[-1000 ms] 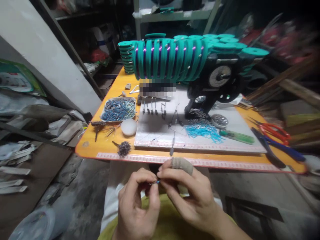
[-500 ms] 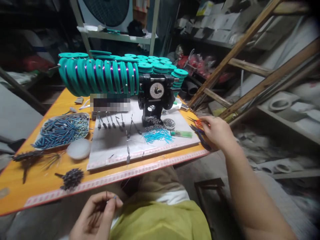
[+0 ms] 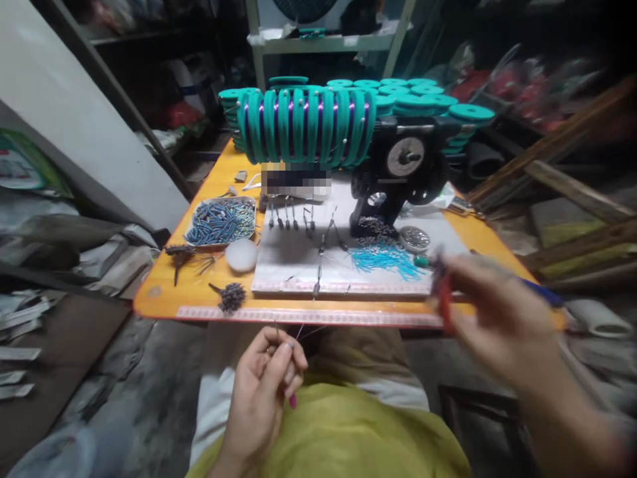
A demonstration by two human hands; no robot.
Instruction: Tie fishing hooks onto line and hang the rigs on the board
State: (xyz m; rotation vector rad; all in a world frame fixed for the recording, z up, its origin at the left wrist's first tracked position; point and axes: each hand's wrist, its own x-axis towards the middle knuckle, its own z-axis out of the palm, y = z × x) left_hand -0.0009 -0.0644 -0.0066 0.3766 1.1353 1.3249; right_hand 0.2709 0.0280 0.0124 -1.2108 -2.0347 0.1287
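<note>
My left hand is closed in a pinch in front of the table edge, over my lap. Thin fishing line comes out at its fingertips, and a small magenta tip shows below the fingers. What else it grips is too small to make out. My right hand, smeared by motion, is wrapped round red-handled pliers above the table's right front edge. A fishing sinker lies on the white board, on a line. Blue thin tubes lie in a pile behind the pliers.
Teal spools hang on a rod from a black stand. A tray of blue pieces, a white round lid and a dark spiky cluster are at left. A blue handle lies at right; a wooden ladder leans beyond.
My right hand has lifted the red-handled pliers from the table's right side and brought them inward. The view has turned left. My left hand stays pinched near my lap.
</note>
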